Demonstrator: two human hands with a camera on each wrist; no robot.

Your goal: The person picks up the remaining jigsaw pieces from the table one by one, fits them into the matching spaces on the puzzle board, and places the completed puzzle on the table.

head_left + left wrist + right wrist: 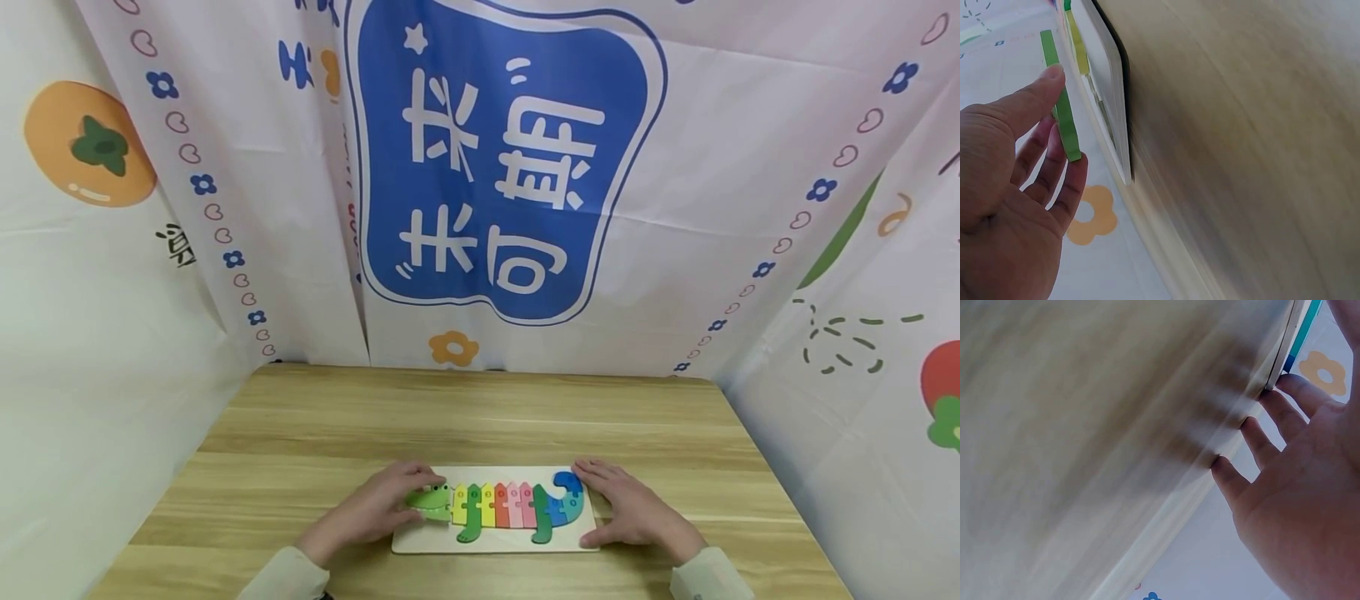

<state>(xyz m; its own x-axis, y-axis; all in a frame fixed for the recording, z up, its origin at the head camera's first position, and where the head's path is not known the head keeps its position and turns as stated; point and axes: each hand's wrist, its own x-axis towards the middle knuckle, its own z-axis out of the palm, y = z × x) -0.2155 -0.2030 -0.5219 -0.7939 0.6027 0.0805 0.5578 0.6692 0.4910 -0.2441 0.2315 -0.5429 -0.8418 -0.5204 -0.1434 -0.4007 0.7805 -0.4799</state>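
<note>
A pale wooden puzzle board (506,544) lies on the table, filled with colourful crocodile pieces from a row of body strips (501,506) to a blue curled tail (573,492). At its left end my left hand (377,505) pinches the green crocodile head piece (429,501) between thumb and fingers. In the left wrist view that green piece (1067,128) is tilted and stands off the board's face. My right hand (632,507) rests at the board's right end, fingers spread, with fingertips (1222,465) touching the tabletop and the board's edge.
The wood-grain table (495,417) extends behind and to both sides of the board. A white printed cloth (720,208) hangs behind the table, with more cloth at the left and right.
</note>
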